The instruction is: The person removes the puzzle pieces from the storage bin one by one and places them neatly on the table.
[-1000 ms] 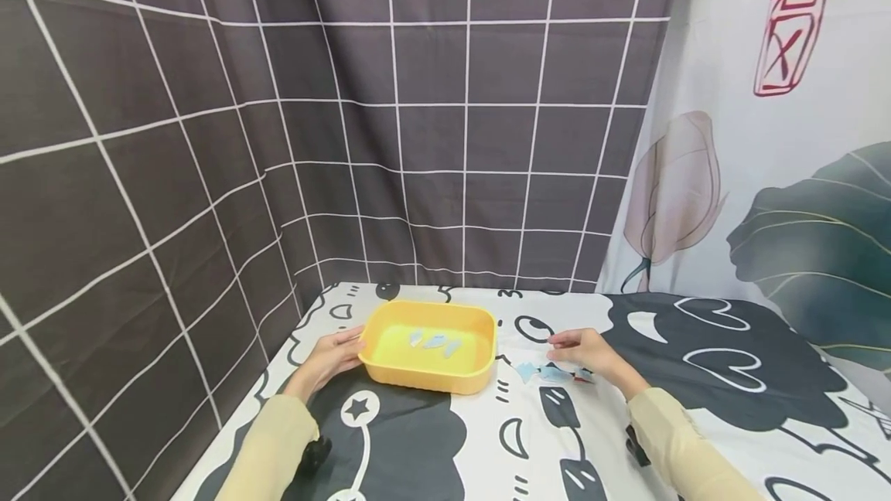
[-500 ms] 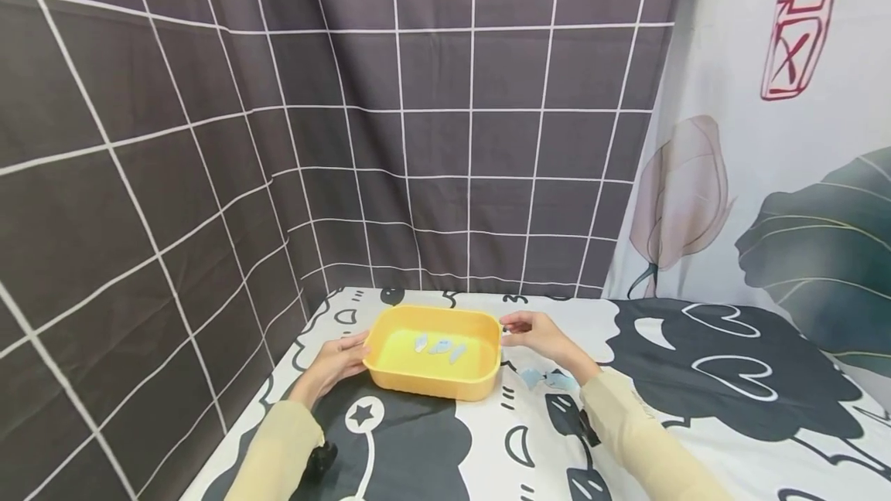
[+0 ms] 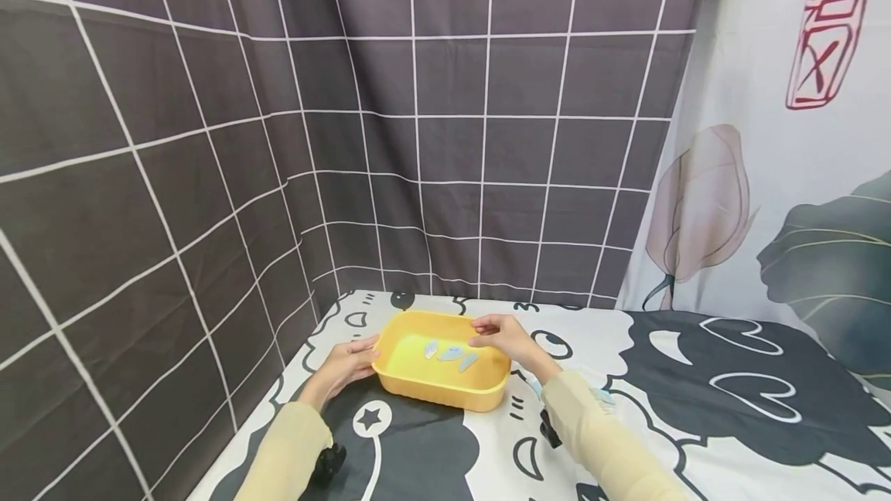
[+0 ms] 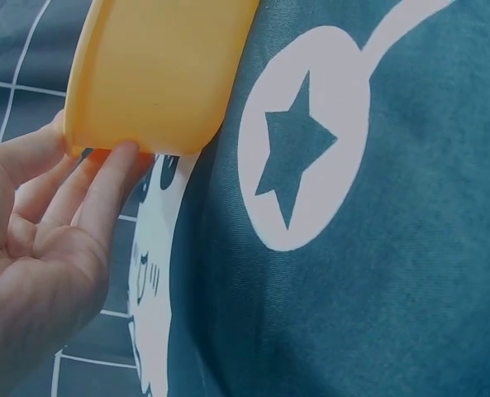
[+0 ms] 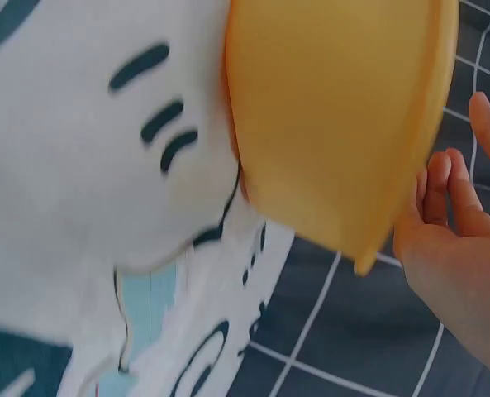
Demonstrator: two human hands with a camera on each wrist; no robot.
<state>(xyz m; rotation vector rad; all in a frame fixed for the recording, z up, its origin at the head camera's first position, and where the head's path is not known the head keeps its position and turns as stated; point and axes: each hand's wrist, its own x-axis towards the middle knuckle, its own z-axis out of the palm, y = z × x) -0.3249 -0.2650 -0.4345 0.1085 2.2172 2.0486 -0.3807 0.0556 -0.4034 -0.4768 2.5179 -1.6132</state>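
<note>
In the head view a yellow plastic basin [image 3: 397, 346] stands on the printed cloth. Three small flat pale-blue pieces [image 3: 450, 353] lie on its floor. My left hand [image 3: 346, 368] grips the basin's left end; the left wrist view shows the thumb at the rim and fingers [image 4: 116, 178] against the wall below. My right hand [image 3: 511, 341] hovers over the basin's right end, thumb and fingertips apart. Nothing shows between them. From the right wrist the same hand [image 5: 455, 223] appears beyond the rim, partly hidden by the basin wall [image 5: 335, 124].
More pale-blue pieces [image 3: 602, 396] lie on the cloth to the right, partly covered by my right sleeve [image 3: 592, 431]. Behind the table hangs a dark gridded curtain [image 3: 445, 145], with a white floral curtain [image 3: 738, 107] to its right.
My right hand has moved left from the loose pieces, past the basin's right rim, to over its inside. My left hand keeps its grip. The whole head view has shifted slightly.
</note>
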